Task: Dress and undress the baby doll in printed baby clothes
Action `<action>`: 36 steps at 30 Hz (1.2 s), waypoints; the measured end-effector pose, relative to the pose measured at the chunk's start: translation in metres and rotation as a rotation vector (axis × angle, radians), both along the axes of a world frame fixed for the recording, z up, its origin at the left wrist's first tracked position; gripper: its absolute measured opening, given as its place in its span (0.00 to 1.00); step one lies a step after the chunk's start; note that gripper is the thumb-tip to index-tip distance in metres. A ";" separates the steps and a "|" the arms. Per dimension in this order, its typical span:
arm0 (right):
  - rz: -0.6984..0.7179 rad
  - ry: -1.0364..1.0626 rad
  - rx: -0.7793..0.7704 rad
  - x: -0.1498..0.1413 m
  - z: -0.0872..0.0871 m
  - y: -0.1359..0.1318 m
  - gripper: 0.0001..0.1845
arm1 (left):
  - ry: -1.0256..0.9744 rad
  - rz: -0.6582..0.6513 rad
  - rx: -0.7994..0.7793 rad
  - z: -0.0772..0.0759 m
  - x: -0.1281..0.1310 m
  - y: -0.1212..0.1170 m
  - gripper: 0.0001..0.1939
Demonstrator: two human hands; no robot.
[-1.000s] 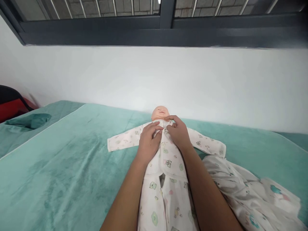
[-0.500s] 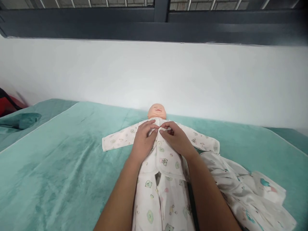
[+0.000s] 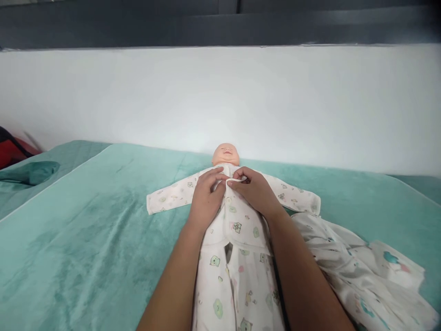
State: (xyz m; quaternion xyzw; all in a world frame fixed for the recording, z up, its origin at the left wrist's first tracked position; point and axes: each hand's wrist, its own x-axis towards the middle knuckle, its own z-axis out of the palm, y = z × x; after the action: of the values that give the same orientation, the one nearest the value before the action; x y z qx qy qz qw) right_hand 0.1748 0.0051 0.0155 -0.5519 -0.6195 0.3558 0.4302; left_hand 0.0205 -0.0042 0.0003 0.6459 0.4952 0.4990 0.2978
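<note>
A baby doll lies on its back, its head toward the wall, sleeves spread to both sides. It wears a white printed baby jacket, and matching printed trousers lie below. At the chest, my left hand pinches the jacket's front edge from the left. My right hand grips the opposite front edge, thumb and forefinger closed on a raised fold of cloth. The fingertips of both hands nearly meet at the front opening. Lower down, a button shows on the front; whatever lies under the fingers is hidden.
A crumpled white printed cloth lies to the right, close to my right forearm. A green plush cover spreads under everything, up to the white wall. Something red and black stands at the far left.
The view has tilted down slightly. Both hands stay at the jacket's chest opening, and the right fingers have shifted a little, lifting the cloth edge.
</note>
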 end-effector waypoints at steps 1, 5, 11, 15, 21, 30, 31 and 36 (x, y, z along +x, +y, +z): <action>-0.001 0.027 0.006 -0.001 -0.001 0.000 0.09 | -0.015 -0.003 -0.005 0.000 0.000 0.000 0.12; -0.018 0.105 0.032 -0.003 -0.005 0.001 0.09 | -0.060 -0.015 0.005 -0.001 -0.001 0.000 0.10; -0.016 0.121 0.023 -0.003 -0.006 0.002 0.09 | -0.110 -0.014 -0.010 -0.002 -0.001 0.002 0.05; 0.015 0.130 0.044 -0.003 -0.006 0.002 0.07 | -0.141 -0.015 -0.037 -0.001 -0.001 0.001 0.04; -0.015 0.102 0.052 -0.004 -0.005 0.001 0.06 | -0.200 -0.011 -0.060 -0.001 -0.001 0.002 0.02; -0.031 0.100 0.032 -0.004 -0.004 0.000 0.06 | -0.222 -0.036 -0.057 -0.004 -0.004 0.006 0.05; -0.027 0.090 0.035 -0.004 -0.004 0.000 0.06 | -0.215 -0.028 -0.062 -0.004 -0.004 0.006 0.04; 0.002 0.037 0.090 -0.004 -0.002 -0.001 0.06 | -0.205 -0.010 -0.061 -0.004 -0.001 0.004 0.02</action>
State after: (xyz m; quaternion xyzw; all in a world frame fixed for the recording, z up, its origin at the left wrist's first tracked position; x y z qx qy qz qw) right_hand 0.1707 0.0039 0.0138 -0.5247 -0.6272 0.3381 0.4658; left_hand 0.0191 0.0001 -0.0039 0.5843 0.4740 0.5457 0.3690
